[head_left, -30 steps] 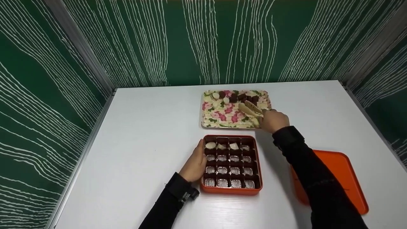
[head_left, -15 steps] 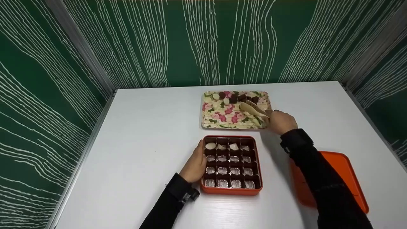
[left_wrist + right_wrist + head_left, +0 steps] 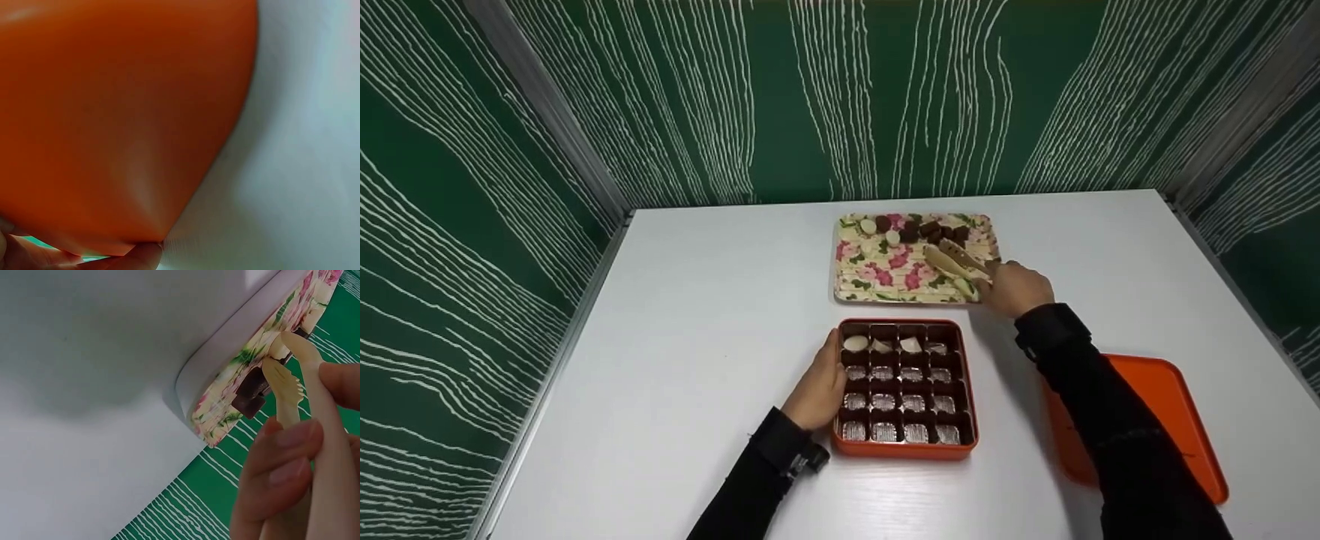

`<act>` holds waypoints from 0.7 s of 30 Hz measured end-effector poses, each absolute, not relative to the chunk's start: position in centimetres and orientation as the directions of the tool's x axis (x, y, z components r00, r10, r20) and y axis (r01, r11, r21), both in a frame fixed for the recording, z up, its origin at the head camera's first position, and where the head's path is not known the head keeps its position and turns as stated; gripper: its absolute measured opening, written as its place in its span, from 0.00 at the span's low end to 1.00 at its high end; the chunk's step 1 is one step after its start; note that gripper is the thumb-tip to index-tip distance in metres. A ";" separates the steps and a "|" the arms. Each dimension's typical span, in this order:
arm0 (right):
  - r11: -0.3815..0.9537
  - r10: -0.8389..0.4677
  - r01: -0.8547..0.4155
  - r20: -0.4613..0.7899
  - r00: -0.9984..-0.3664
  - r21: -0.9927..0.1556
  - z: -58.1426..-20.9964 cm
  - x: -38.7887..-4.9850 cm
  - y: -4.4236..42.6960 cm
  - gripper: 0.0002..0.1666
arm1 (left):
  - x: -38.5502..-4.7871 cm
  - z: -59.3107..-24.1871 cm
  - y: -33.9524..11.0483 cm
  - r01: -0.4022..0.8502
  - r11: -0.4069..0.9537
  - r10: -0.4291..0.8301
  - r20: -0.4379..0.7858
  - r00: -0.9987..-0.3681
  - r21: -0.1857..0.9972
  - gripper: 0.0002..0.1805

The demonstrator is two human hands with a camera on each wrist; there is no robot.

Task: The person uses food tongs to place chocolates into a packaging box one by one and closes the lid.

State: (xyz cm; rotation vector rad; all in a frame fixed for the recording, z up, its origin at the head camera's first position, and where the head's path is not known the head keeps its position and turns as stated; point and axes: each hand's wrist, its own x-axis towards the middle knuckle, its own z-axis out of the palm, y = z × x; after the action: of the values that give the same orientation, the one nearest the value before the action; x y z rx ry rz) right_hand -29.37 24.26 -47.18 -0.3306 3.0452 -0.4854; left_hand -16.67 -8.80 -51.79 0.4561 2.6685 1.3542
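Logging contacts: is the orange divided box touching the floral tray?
Apart. The head view shows white table between the orange divided box and floral tray.

Behind the box (image 3: 905, 451) lies the tray (image 3: 859, 295); right, the lid (image 3: 1151, 382).

The box (image 3: 906, 451) is orange-red, its divider (image 3: 913, 358) dark brown; the lid (image 3: 1155, 390) is orange. The tray (image 3: 877, 279) carries a pink-and-green floral print on cream, the sweets (image 3: 910, 232) dark brown or white. Beige tongs (image 3: 333, 484), black sleeves (image 3: 742, 487), white table (image 3: 675, 337), green walls (image 3: 780, 112) with wavy white lines
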 end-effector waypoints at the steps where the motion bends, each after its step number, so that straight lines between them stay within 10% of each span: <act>1: 0.929 -0.213 -0.199 -0.012 -0.977 -0.313 -47.2 -29.4 24.1 0.29 | -16.7 -51.8 -8.8 0.221 0.557 0.320 0.038 -0.947 0.800 0.34; 21: 0.907 -0.234 -0.232 0.037 -0.972 -0.351 -47.3 -29.0 23.8 0.25 | -16.6 -51.7 -8.7 0.218 0.566 0.312 0.038 -0.949 0.795 0.34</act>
State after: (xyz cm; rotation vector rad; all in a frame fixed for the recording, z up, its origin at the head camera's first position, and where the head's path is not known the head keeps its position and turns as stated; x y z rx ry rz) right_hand -28.95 23.82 -47.33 -0.3741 3.0616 -0.5631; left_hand -16.61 -8.70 -51.67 0.4558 2.6853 1.3399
